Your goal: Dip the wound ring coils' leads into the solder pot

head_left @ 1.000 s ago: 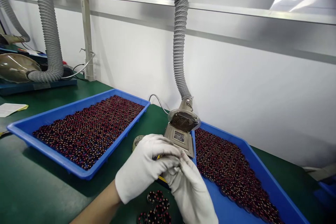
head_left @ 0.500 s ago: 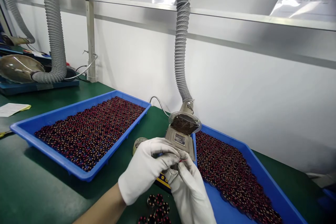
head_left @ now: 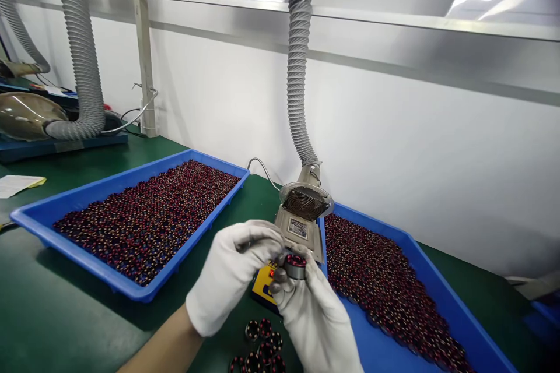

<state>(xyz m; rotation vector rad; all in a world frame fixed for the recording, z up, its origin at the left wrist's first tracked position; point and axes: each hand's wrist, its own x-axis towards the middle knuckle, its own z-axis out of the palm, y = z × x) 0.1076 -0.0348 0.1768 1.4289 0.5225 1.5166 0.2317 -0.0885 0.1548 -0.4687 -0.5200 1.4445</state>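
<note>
My right hand [head_left: 315,317], in a white cotton glove, grips a small round toroidal coil [head_left: 295,266] with dark red winding and a metal-looking band. My left hand [head_left: 231,274], also gloved, is curled just up and left of the coil. Its fingers hide whatever they may pinch. Below my hands, a small group of similar coils [head_left: 260,345] lies on the green bench [head_left: 74,326]. A yellow and blue object [head_left: 262,285] sits partly hidden under my hands.
Blue trays heaped with coils stand to the left [head_left: 87,262] and right [head_left: 437,285]. A fume extractor [head_left: 304,213] with a ribbed grey hose [head_left: 300,70] stands between them against the white wall. A paper sheet [head_left: 17,185] lies at far left.
My hands have drawn slightly apart, and the coil now shows in my right hand. The thin red wire seen between my fingers earlier no longer shows.
</note>
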